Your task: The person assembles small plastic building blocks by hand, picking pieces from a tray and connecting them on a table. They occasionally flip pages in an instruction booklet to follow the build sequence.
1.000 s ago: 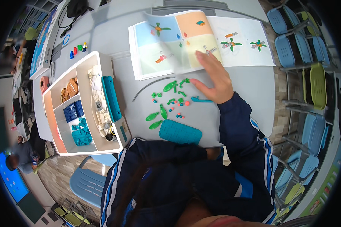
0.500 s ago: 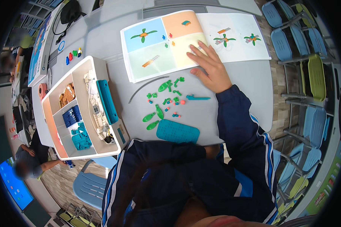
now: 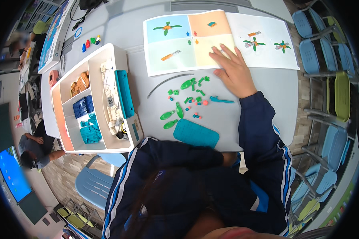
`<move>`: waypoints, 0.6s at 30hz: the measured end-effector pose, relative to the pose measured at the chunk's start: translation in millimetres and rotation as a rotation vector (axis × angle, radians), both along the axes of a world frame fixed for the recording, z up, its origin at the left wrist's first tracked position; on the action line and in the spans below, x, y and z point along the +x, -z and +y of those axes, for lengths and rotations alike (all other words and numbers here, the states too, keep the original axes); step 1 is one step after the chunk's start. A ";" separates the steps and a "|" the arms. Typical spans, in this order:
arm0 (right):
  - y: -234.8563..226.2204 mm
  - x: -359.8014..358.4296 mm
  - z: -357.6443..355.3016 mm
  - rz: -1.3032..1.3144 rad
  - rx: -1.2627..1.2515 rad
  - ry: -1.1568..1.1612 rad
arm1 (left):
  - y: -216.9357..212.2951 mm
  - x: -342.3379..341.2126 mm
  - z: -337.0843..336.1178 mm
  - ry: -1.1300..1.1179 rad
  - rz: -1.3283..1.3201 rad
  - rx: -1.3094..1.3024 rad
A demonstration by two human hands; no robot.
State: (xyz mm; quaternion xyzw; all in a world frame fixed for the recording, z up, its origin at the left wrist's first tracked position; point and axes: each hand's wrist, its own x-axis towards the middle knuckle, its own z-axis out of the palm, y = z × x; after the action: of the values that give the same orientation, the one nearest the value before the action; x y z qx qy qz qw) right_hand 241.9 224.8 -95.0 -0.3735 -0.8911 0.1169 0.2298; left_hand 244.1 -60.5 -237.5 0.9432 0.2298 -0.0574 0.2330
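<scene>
My right hand (image 3: 233, 69) lies open on the instruction booklet (image 3: 163, 69), its fingers spread near the fold between the pages. The booklet shows four coloured panels and brick-built plant models. My left arm is bent across my body; a sliver of my left hand (image 3: 228, 159) shows below the table edge, fingers hidden. Between booklet and body lie green leaf pieces (image 3: 179, 110), a thin grey tube (image 3: 163, 84), a teal stick-shaped piece (image 3: 222, 100) and several small pink and teal pieces (image 3: 196, 116). A teal studded baseplate (image 3: 196, 132) lies at the near edge.
A white divided box (image 3: 103, 145) with tan, blue, teal and white bricks stands at the left. Beyond it are small coloured figures (image 3: 87, 45), a pink tape roll (image 3: 53, 77) and a flat carton (image 3: 58, 38). Chairs (image 3: 341, 95) line the right; people sit at the far left.
The whole view has shifted, so the table items appear further right and slightly higher. My right hand stays on the booklet in nearly the same spot.
</scene>
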 end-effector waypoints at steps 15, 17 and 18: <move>2.8 -2.5 9.3 0.143 0.065 0.032 | 23.9 4.9 -6.4 0.225 -0.011 0.033; 1.7 -1.5 8.9 0.164 0.072 0.037 | 67.1 17.8 -33.8 0.219 -0.049 0.124; 1.2 -2.0 8.3 0.175 0.069 0.038 | 65.5 21.1 -32.3 0.208 -0.048 0.122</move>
State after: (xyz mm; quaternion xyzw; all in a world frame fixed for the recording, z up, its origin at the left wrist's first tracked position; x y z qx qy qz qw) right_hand 239.9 233.1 -96.2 -0.3708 -0.8637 0.1141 0.3217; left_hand 265.2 -92.8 -303.1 0.9755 0.1281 -0.0449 0.1734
